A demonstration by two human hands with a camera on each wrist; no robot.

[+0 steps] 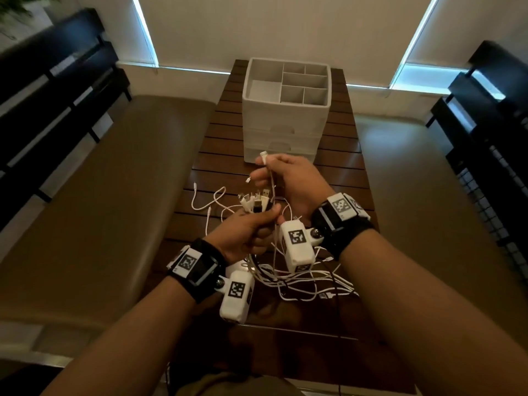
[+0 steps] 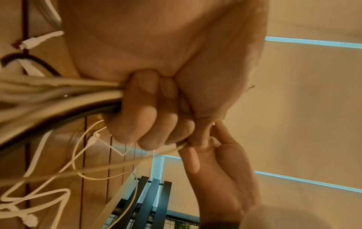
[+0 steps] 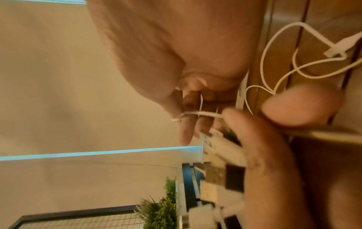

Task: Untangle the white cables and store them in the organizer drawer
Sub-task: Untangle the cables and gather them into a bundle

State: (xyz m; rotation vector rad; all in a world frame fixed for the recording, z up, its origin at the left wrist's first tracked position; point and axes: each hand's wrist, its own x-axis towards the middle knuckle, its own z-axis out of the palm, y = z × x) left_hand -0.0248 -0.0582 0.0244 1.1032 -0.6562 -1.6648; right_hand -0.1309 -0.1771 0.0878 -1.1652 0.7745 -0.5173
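My left hand [image 1: 251, 227] grips a bundle of white cables [image 2: 58, 93], their USB plugs [image 1: 255, 200] fanning out above the fist; the plugs [image 3: 219, 156] show close up in the right wrist view. My right hand [image 1: 285, 178] pinches one white cable [image 1: 273, 184] just below its plug [image 1: 263, 156] and holds it up from the bundle. Loose loops of white cable [image 1: 303, 278] hang down and lie tangled on the wooden table [image 1: 337, 178]. The white organizer [image 1: 285, 110] stands behind my hands with its front drawers closed.
The organizer's top tray [image 1: 303, 84] has several open compartments. A thin white cable [image 1: 208, 201] lies on the slats to the left. Padded benches [image 1: 100, 195] flank the narrow table, and dark racks [image 1: 491, 155] stand at both sides.
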